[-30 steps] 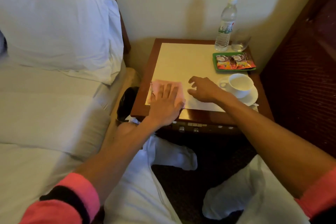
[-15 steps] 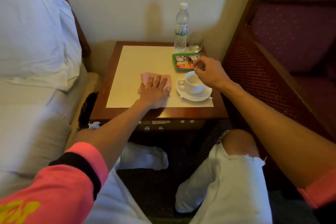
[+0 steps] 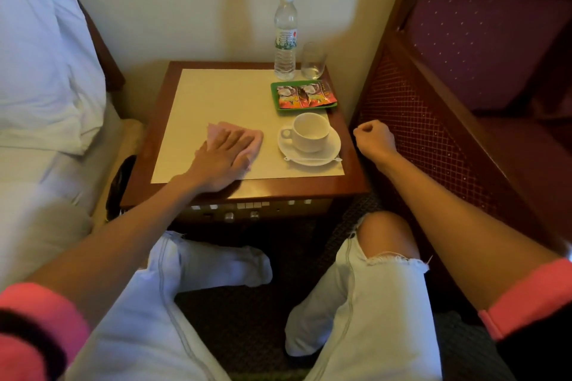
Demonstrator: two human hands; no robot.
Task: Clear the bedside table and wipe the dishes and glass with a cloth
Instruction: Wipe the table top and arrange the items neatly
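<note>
Wooden bench with cream inlay, set against the wall between bed and maroon armchair. Pink cloth lies near the front centre, long axis left to right, pressed flat under the left hand, fingers straight. Cup on saucer, handle pointing left. Right hand off the bench, fingers curled, holding nothing.

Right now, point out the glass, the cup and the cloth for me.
glass (image 3: 313,60), head view, its clear side wall.
cup (image 3: 309,144), head view, its white front wall.
cloth (image 3: 256,140), head view, its uncovered right edge.
</note>
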